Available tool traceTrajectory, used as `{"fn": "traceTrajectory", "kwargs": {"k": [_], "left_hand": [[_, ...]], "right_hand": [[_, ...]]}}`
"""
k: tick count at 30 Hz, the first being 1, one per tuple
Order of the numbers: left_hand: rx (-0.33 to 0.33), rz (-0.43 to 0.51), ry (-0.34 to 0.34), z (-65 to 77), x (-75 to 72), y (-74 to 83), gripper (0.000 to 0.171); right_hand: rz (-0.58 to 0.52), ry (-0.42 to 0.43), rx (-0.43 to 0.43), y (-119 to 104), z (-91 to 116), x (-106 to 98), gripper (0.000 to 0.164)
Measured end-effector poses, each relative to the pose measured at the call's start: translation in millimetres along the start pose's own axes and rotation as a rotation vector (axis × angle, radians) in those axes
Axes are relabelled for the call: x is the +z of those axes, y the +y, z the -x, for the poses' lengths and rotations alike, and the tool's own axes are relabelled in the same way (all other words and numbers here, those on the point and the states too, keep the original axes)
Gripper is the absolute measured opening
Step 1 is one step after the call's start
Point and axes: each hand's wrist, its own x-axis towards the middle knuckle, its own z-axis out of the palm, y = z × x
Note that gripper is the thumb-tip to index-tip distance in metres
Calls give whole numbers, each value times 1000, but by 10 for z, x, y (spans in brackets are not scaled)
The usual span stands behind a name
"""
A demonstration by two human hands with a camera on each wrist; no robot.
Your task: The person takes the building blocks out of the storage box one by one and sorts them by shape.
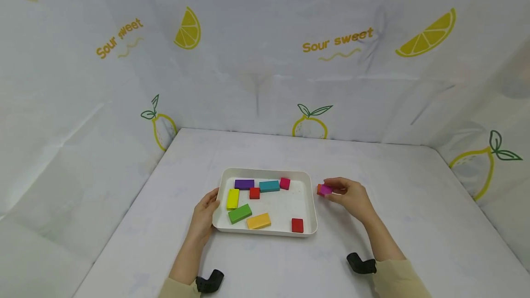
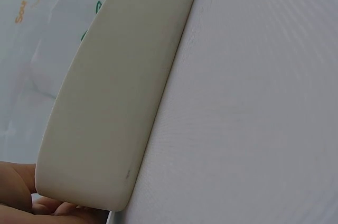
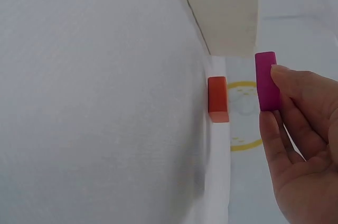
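Fingers and thumb of your right hand (image 1: 351, 197) pinched a magenta block (image 3: 266, 84), right of centre in the lower half of the head frame; the right wrist view showed it raised off the white table (image 1: 414, 187), with an orange block (image 3: 217, 94) nearby. Your left hand (image 1: 202, 219) gripped the left edge of the white tray (image 1: 281, 203), lower centre, thumb at the rim. Inside, a purple block (image 1: 244, 184), a teal block (image 1: 269, 186) and a pink block (image 1: 285, 183) lay along the top, a red block (image 1: 254, 193) just below; a yellow block (image 1: 233, 199) and a green block (image 1: 240, 214) lay at left, an amber block (image 1: 258, 221) at lower middle, a dark red block (image 1: 297, 225) at lower right. Across the upper frame hung a lemon-printed sheet (image 1: 256, 59).
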Motion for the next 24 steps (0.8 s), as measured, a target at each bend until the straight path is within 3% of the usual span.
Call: {"fn": "traceTrajectory", "kwargs": {"k": [9,24], "left_hand": [[22,-8,-2,-5,3,4,48],[11,-13,7,-9,2,-12,49]], "right_hand": [[-10,-107,-23,112,1,43,39],[-42,-138,-7,192,23,78,35]]}}
